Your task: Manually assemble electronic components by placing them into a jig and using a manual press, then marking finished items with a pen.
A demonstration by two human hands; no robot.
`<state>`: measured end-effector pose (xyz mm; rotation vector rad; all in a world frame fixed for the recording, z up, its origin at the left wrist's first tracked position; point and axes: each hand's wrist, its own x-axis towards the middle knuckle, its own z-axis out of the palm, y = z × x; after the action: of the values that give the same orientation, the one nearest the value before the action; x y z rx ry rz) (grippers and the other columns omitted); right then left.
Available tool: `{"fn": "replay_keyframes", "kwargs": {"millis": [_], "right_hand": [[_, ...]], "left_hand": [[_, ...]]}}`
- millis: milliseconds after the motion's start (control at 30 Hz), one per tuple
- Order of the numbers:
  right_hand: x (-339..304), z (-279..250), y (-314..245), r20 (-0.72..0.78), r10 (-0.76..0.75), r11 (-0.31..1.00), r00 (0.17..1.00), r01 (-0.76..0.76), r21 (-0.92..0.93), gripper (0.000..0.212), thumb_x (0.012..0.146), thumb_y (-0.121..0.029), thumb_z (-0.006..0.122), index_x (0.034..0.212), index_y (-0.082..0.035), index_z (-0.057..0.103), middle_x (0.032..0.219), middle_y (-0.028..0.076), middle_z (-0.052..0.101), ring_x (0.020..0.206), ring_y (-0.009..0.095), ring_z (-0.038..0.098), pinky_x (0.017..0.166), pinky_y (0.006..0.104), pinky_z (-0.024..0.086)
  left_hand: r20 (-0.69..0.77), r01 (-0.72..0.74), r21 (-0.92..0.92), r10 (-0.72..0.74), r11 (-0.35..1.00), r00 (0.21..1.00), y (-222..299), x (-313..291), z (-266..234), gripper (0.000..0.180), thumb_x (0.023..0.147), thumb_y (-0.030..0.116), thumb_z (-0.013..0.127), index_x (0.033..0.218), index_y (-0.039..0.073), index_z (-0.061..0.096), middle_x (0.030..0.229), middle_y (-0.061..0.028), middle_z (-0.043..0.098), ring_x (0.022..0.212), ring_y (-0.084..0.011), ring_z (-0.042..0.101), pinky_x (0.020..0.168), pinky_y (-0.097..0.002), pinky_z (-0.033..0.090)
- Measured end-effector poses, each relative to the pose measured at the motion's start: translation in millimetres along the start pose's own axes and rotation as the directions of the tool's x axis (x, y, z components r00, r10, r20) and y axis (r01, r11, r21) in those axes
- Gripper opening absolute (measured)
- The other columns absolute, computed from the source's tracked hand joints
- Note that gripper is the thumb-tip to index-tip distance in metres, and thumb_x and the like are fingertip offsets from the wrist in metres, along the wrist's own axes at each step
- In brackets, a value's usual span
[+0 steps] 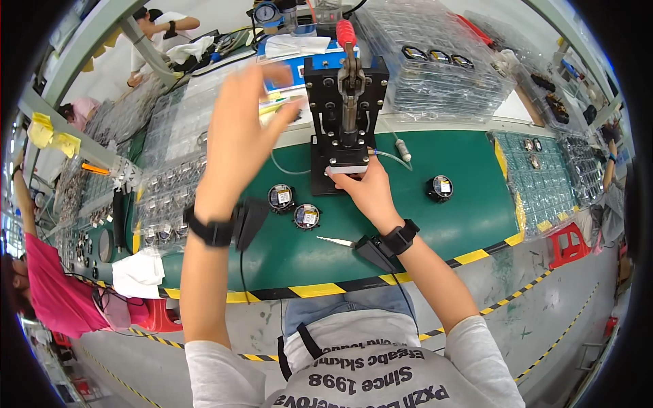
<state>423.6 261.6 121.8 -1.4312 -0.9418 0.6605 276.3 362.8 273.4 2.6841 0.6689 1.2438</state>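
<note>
A black toggle-clamp press (348, 102) with a red handle grip (345, 32) stands at the far edge of the green mat. My right hand (369, 190) is at its foot, thumb along the front and a finger at the side of a white block (348, 170); what lies under the block is hidden. To the left of the press my left hand (238, 129) is raised, blurred, thumb and fingers apart with nothing seen in them. Two round black watch-like modules (280, 197) (307, 216) lie left of the press, another round module (441, 188) right of it. White-tipped tweezers (335, 241) lie near my right wrist.
Clear plastic trays (435, 75) are stacked behind the press, with several round parts on top. More trays flank the mat (469, 224) on both sides. A white cloth (138, 273) lies at the left edge. Other people work at the left, and a red stool (568, 245) stands at right.
</note>
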Motion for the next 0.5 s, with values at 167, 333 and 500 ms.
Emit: {"fn": "replay_keyframes", "kwargs": {"millis": [167,333,500], "right_hand": [[0.1,5.4,-7.7,-0.011,-0.021,0.999,1.0,0.021,-0.024,0.022,0.079,-0.009,0.072,0.093,0.001,0.059,0.08,0.006,0.067,0.064,0.011,0.063,0.057,0.0246,0.052],[-5.6,-11.8,-20.7,0.037,-0.017,0.963,0.999,0.026,-0.268,0.029,0.08,-0.011,0.071,0.102,0.002,0.057,0.084,0.007,0.066,0.062,0.011,0.062,0.054,0.0243,0.051],[-41.6,-53.0,-28.0,0.266,0.197,0.954,0.944,-0.247,0.171,0.036,0.091,-0.012,0.06,0.122,-0.001,0.046,0.099,0.01,0.063,0.076,0.014,0.063,0.067,0.0255,0.052]], "left_hand": [[0.497,-0.139,-0.019,0.13,0.99,0.858,-10.9,-81.0,-9.9,0.033,0.065,0.022,0.078,0.095,0.012,0.066,0.095,0.0008,0.065,0.098,-0.0218,0.053,0.088,-0.0376,0.038],[0.655,-0.15,-0.004,0.116,0.989,0.747,-7.5,-103.4,10.1,0.047,0.057,0.025,0.081,0.101,0.013,0.068,0.102,0.0019,0.066,0.103,-0.0205,0.051,0.094,-0.036,0.035],[0.66,-0.123,-0.007,0.097,0.992,0.745,-10.4,-107.2,19.8,0.048,0.057,0.023,0.083,0.102,0.012,0.067,0.101,0.0013,0.065,0.103,-0.0206,0.051,0.095,-0.0367,0.033]]}}
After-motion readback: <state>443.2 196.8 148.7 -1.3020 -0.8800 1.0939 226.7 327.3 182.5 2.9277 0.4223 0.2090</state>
